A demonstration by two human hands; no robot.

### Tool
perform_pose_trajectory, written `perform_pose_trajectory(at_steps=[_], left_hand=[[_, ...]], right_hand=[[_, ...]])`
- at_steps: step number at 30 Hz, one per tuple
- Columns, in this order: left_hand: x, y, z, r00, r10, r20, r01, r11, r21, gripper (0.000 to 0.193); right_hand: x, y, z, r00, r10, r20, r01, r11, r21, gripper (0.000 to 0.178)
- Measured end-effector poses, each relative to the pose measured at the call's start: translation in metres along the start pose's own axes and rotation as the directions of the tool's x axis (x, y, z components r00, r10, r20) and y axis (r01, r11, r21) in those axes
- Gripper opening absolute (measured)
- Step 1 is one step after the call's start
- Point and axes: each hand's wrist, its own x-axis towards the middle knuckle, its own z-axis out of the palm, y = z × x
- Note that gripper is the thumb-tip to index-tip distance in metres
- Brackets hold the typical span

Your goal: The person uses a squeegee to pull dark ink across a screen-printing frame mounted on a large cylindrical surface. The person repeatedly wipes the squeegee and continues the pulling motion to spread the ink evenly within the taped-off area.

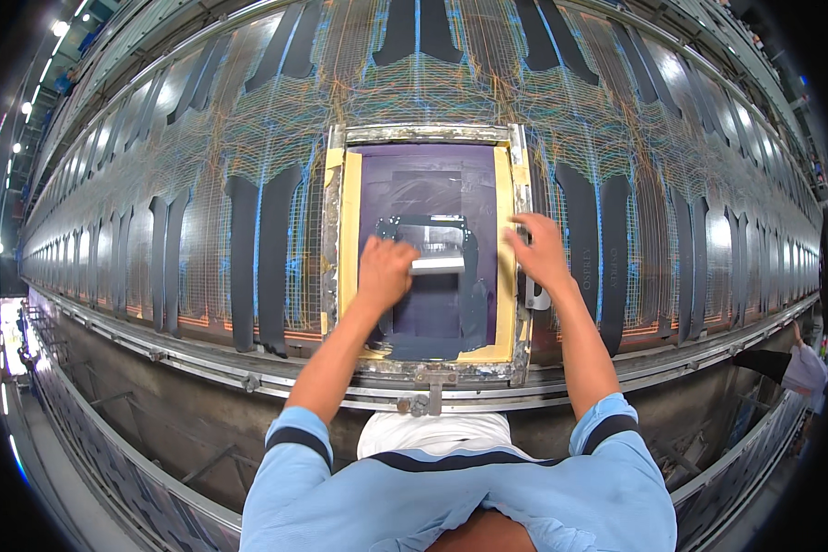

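A screen-printing frame with a purple mesh lies on the long table, its inner edges lined with yellow tape. Dark ink is smeared over the mesh. My left hand is closed at the left end of a squeegee, which has a pale, shiny strip and sits about mid-mesh. Over the frame's right rail hovers or rests my right hand, thumb and forefinger apart, with nothing seen between them. Whether it touches the rail I cannot tell.
Dark cut fabric pieces lie in rows along the table, which is covered in coloured lines. A metal rail with a clamp runs along its near edge. Another person stands at the far right.
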Motion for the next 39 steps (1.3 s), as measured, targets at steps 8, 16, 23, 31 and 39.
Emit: perform_pose_trajectory(at_steps=[8,16,23,31,39], left_hand=[[0.092,-0.034,-0.021,0.976,-0.023,0.218,0.056,0.987,-0.149,0.013],[-0.009,0.018,0.000,0.991,-0.039,0.127,0.065,0.976,-0.207,0.023],[-0.012,0.023,-0.026,0.979,0.019,0.201,0.015,0.986,-0.164,0.016],[0.092,-0.043,0.004,0.989,-0.028,0.146,0.049,0.988,-0.146,0.016],[-0.070,0.054,-0.017,0.987,-0.030,0.158,0.060,0.980,-0.189,0.022]], right_hand=[[0.076,-0.070,0.035,0.844,-0.157,0.513,0.270,0.950,-0.154,0.027],[-0.035,-0.074,0.058,0.885,-0.205,0.417,0.287,0.947,-0.144,0.009],[-0.044,-0.080,0.049,0.829,-0.231,0.509,0.349,0.925,-0.150,0.031],[0.080,-0.045,0.072,0.848,-0.064,0.526,0.190,0.963,-0.190,0.022],[-0.097,-0.086,0.048,0.845,-0.187,0.501,0.207,0.978,0.016,0.036]])
